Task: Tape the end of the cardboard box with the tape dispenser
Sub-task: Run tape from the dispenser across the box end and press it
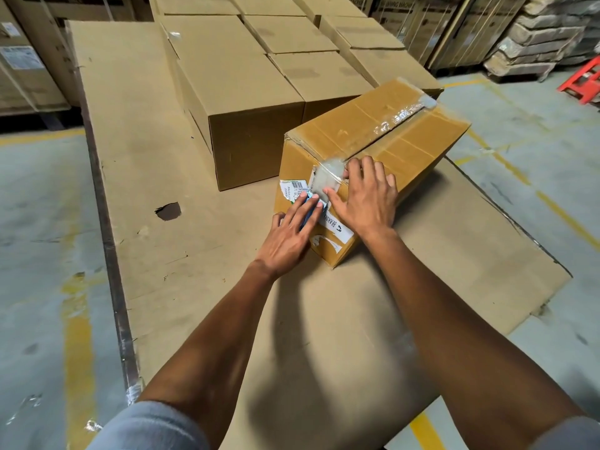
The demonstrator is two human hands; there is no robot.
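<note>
A brown cardboard box (pixel 383 134) lies on flat cardboard sheets, its near end facing me, with clear tape running along the top seam. A strip of clear tape (pixel 328 177) comes over the top edge and down the near end. My left hand (pixel 289 235) presses a small blue tape dispenser (pixel 310 207) with a toothed blade against the near end, just below the strip. My right hand (pixel 363 198) lies flat on the box's top corner, thumb and fingers holding the tape down. White labels show on the near end.
Several closed cardboard boxes (pixel 240 92) stand in rows just behind and left of the taped box. Flat cardboard sheets (pixel 136 151) cover a platform with a metal edge at left. Concrete floor with yellow lines surrounds it. A red stool (pixel 582 81) stands far right.
</note>
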